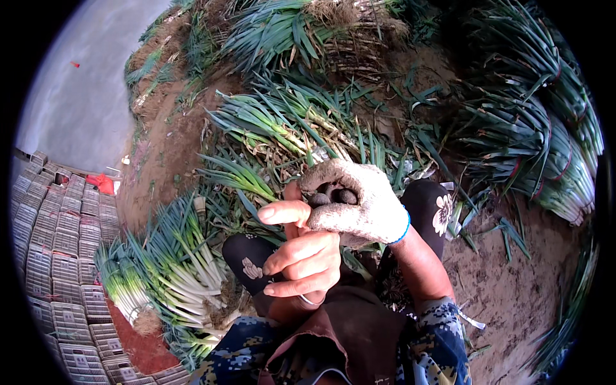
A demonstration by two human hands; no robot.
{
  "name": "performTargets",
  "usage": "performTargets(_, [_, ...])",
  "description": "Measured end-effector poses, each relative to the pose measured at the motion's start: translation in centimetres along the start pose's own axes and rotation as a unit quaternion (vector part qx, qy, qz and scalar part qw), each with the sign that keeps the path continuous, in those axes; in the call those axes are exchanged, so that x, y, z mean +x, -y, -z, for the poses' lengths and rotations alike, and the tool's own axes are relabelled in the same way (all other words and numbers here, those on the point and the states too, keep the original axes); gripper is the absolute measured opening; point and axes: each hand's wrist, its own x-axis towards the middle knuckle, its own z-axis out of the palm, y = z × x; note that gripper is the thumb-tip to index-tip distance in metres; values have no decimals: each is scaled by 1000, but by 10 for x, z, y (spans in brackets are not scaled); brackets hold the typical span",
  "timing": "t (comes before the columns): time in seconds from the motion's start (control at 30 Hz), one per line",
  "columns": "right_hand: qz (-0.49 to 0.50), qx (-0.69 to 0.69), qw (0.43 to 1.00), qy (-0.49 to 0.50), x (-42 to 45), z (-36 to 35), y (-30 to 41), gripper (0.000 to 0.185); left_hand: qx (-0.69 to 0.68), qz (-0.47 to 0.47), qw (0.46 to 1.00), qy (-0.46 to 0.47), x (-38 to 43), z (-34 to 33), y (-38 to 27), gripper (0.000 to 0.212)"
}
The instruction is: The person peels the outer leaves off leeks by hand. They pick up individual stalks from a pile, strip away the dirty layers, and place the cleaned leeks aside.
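My bare left hand (305, 255) is raised above my lap, its fingers bent and pressed against the fingers of the glove. My right hand (358, 202) wears a soiled pale knit work glove with a blue cuff edge. Its fingers curl in a ring, and two dark rounded shapes show inside; whether they are dirty glove fingertips is unclear. Whether either hand grips anything cannot be told. Just beyond the hands, loose green onions (269, 120) lie on leaf litter. To the left lie trimmed green onions (183, 269) with white stalks beside a bundle (127, 284) with its roots on.
Tied green onion bundles (534, 139) are stacked at the right. A pile of untrimmed onions (284, 33) lies at the far side. Stacked plastic crates (67, 269) fill the left, with a red bag (101, 183) on them. My knees flank the litter on the dirt floor (510, 288).
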Motion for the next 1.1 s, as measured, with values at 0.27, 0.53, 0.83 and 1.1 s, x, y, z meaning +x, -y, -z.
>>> performTargets(0.27, [10,-20,1000,6,1,7,5,28,-5,10,1000,1,9,8,3,31])
performTargets(0.53, [12,-32,999,5,0,9,-5,34,-4,1,1000,-21,7,10,-2,29])
performTargets(0.83, [-12,-109,994,5,-1,18,-8,40,29,-24,994,-101,-4,19,-15,46])
performTargets(1.1, [-45,-43,998,15,2,17,-26,34,-14,-124,982,-139,-7,16,-8,19])
